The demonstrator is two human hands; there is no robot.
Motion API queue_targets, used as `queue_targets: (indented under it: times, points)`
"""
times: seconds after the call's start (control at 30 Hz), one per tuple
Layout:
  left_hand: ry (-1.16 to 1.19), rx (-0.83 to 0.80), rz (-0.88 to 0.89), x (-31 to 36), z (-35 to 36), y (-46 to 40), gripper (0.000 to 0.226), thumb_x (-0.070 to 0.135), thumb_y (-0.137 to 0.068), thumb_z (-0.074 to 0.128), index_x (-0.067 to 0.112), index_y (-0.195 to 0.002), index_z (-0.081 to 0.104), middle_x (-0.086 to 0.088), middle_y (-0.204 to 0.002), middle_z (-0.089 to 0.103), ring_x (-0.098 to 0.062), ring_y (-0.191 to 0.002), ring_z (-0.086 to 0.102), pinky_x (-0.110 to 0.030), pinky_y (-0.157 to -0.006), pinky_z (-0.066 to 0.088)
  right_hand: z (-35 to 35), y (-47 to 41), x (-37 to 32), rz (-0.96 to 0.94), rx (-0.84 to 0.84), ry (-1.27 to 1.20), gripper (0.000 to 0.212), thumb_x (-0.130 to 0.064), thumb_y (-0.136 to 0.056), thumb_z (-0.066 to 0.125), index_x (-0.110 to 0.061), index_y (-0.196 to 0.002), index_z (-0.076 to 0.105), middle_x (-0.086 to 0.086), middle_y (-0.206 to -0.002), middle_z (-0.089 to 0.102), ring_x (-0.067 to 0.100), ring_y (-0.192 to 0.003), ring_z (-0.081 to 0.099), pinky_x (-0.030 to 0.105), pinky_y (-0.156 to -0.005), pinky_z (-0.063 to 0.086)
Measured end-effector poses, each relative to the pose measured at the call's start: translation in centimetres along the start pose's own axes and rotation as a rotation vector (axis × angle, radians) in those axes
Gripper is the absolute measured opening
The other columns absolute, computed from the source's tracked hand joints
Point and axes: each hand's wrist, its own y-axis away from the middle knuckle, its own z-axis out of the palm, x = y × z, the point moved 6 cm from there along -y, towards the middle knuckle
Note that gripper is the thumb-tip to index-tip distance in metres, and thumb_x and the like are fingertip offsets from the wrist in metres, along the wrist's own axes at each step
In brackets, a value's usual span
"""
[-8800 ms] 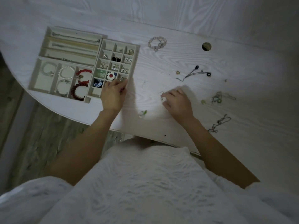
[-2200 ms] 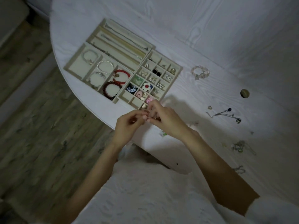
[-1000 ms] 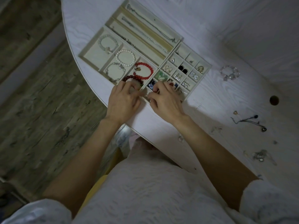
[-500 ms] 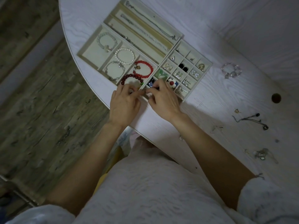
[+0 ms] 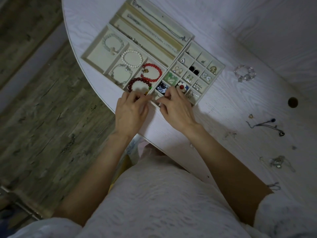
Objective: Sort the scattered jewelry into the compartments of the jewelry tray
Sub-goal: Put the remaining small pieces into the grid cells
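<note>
Over the jewelry tray (image 5: 216, 79), both hands curled together.

1. My left hand (image 5: 131, 111) lies palm down, fingers curled forward, its tips close beside the right's.
2. My right hand (image 5: 176, 109) lies palm down too, fingers bent, thumb and forefinger nearly meeting.
3. Both bare forearms reach forward, converging.

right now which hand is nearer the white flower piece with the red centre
Right. The right hand has its fingertips right beside the white flower piece with the red centre; the left hand sits farther off, by the dark red bead bracelet.
</note>
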Motion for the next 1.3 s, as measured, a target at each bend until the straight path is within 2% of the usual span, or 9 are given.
queue_targets:
  times: [0.17,0.3,0.37,0.53,0.73,0.97,1.07,1.17,1.3]
  points:
    - [0.024,-0.002,-0.035,-0.4,0.1,0.2,0.03,0.014,-0.087,0.055,0.018,-0.112,0.069,-0.005,-0.098,0.062,-0.026,-0.083,0.05,-0.038,-0.067,0.042,0.2,-0.6,-0.7,-0.023,-0.02,-0.001,0.02,-0.014,-0.082,0.066,-0.012,-0.101,0.072,0.01,-0.09,0.049,0.025,-0.085,0.048,0.026,-0.065,0.033]
    - [0.031,0.0,-0.034,-0.4,-0.1,0.2,0.032,0.017,-0.087,0.049,0.018,-0.111,0.069,-0.005,-0.098,0.063,-0.026,-0.083,0.05,-0.036,-0.068,0.041,0.3,-0.7,-0.6,0.015,-0.021,-0.029,0.017,-0.014,-0.084,0.063,-0.01,-0.098,0.071,0.011,-0.093,0.05,0.025,-0.086,0.049,0.027,-0.067,0.035]
    - [0.031,0.003,-0.036,-0.4,-0.2,0.2,0.03,0.015,-0.086,0.051,0.018,-0.111,0.069,-0.005,-0.098,0.063,-0.027,-0.083,0.05,-0.036,-0.068,0.041,0.3,-0.7,-0.3,0.045,-0.007,-0.043,0.017,-0.013,-0.085,0.061,-0.008,-0.097,0.071,0.011,-0.093,0.05,0.025,-0.085,0.049,0.028,-0.065,0.037]
    - [0.051,0.014,-0.03,-0.3,-0.3,0.2,0.031,0.007,-0.084,0.06,0.019,-0.112,0.069,-0.005,-0.096,0.062,-0.026,-0.083,0.05,-0.035,-0.068,0.04,0.5,-0.8,-0.9,-0.024,-0.035,-0.002,0.019,-0.016,-0.085,0.062,-0.01,-0.1,0.072,0.008,-0.09,0.048,0.023,-0.087,0.048,0.025,-0.065,0.033]
    - [0.058,0.015,-0.035,-0.5,-0.2,0.2,0.032,0.005,-0.083,0.061,0.019,-0.111,0.068,-0.005,-0.097,0.062,-0.026,-0.085,0.049,-0.034,-0.07,0.04,0.8,-0.8,-0.8,0.001,-0.058,-0.058,0.02,-0.015,-0.088,0.058,-0.012,-0.103,0.071,0.009,-0.096,0.049,0.022,-0.092,0.048,0.025,-0.066,0.035]
    - [0.088,0.018,0.023,1.9,-1.0,0.8,0.029,0.014,-0.083,0.054,0.015,-0.108,0.068,-0.007,-0.098,0.063,-0.027,-0.087,0.051,-0.034,-0.073,0.039,-2.6,2.0,0.6,0.032,0.017,-0.281,0.021,-0.01,-0.091,0.054,-0.008,-0.103,0.07,0.008,-0.095,0.059,0.021,-0.088,0.056,0.033,-0.068,0.049]
    - [0.13,-0.048,0.111,5.1,-0.6,1.8,0.03,0.023,-0.083,0.052,0.014,-0.107,0.067,-0.007,-0.102,0.064,-0.028,-0.09,0.053,-0.035,-0.074,0.042,-4.7,6.5,3.3,0.104,0.11,-0.275,0.023,-0.008,-0.089,0.052,-0.009,-0.103,0.07,0.007,-0.098,0.064,0.023,-0.086,0.058,0.033,-0.073,0.049]
    - [0.177,-0.173,0.233,9.1,1.1,3.3,0.034,0.033,-0.084,0.049,0.015,-0.105,0.069,-0.006,-0.103,0.067,-0.028,-0.091,0.058,-0.034,-0.074,0.044,-5.4,13.3,7.5,0.289,0.167,-0.219,0.023,-0.003,-0.087,0.056,-0.009,-0.104,0.07,0.009,-0.095,0.065,0.025,-0.088,0.057,0.033,-0.078,0.046]
    - [0.17,-0.348,0.381,13.6,5.2,5.9,0.031,0.034,-0.08,0.058,0.016,-0.101,0.071,-0.006,-0.094,0.067,-0.029,-0.087,0.06,-0.033,-0.073,0.048,-3.9,22.6,11.9,0.58,0.113,-0.143,0.036,-0.002,-0.08,0.065,-0.008,-0.116,0.062,0.017,-0.109,0.056,0.035,-0.097,0.051,0.041,-0.083,0.045]
